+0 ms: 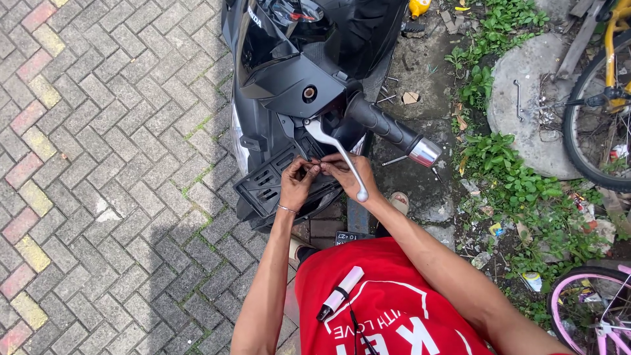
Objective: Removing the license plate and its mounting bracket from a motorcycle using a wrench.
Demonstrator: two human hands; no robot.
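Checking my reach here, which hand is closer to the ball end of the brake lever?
Right. The right hand sits just beside the brake lever, its ball end at the wrist; the left hand is further left.

Black scooter (pixel 289 72), red shirt (pixel 388 296), grey-red-yellow herringbone paving (pixel 98 164).

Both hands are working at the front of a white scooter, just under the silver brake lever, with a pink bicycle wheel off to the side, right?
Not quite: the scooter is black, not white, as the head view shows. The rest holds: both the left hand and right hand work just under the silver brake lever, with a pink bicycle wheel off to the side.
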